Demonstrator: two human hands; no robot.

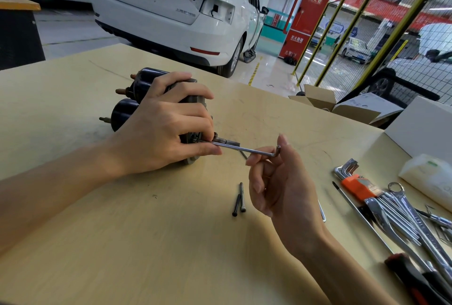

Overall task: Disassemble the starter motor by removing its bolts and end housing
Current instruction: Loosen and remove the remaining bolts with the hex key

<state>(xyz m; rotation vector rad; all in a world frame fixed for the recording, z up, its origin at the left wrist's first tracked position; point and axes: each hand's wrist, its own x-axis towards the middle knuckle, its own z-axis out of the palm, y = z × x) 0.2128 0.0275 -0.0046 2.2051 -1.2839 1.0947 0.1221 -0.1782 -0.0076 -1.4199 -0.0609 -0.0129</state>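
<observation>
Starter motor lying on its side at the left of the wooden table, terminal studs pointing left and end housing toward the right. The left hand is curled over the body, pressing it to the table, its thumb and forefinger closing on the shaft of the L-shaped hex key where it meets the housing. The key runs rightward from the housing to its bent end, held between thumb and forefinger of the right hand, whose other fingers hang loosely curled. The step in hand appears to be backing out a housing bolt; it is best done with the key tip fully seated and in line with the bolt, the motor kept from rolling. Whether the tip is seated cannot be told, since the fingers hide it. Two removed bolts lie on the table between the hands, nearer the right. At far right lie a hex key set and spanners.
</observation>
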